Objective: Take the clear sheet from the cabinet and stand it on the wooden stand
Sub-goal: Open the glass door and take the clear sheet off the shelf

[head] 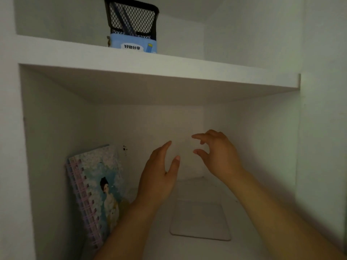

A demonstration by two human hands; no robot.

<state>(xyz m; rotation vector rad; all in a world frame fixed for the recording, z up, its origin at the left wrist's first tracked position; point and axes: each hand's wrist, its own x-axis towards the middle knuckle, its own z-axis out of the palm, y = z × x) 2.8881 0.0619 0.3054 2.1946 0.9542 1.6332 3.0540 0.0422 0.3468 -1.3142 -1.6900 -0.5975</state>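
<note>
I am looking into a white cabinet. A clear sheet (200,220) with rounded corners lies flat on the floor of the lower shelf. My left hand (159,175) and my right hand (217,154) are both raised above and beyond it, near the back wall, fingers spread and facing each other. Between them a faint pale upright outline (185,152) shows; I cannot tell whether it is another clear panel or whether either hand touches it. No wooden stand is in view.
A spiral notebook (95,192) with a painted figure leans against the left wall of the lower shelf. On the upper shelf board (169,66) stands a black mesh pen holder (131,17) behind a blue box (133,45). The cabinet's right wall is close.
</note>
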